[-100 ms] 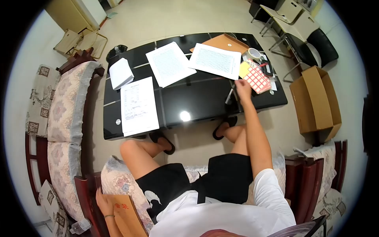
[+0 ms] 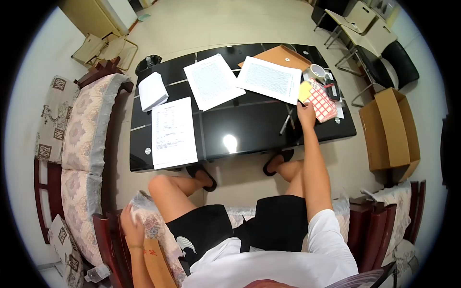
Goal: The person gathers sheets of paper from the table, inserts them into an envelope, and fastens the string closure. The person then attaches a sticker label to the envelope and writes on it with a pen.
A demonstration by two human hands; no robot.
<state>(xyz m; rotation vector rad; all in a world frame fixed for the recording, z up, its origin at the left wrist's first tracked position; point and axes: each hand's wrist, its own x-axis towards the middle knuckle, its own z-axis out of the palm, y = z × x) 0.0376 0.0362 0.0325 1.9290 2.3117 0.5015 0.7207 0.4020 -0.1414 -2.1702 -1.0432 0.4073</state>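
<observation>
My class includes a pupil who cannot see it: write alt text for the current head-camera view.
A seated person has the right hand at a glossy black table, between a pen and a red-gridded sheet. Printed pages lie spread across the table. The left hand is low, beside an orange envelope on a floral seat.

Black table (image 2: 216,127); red-gridded sheet (image 2: 323,102); brown envelope (image 2: 162,270), red lettering (image 2: 152,252).
</observation>
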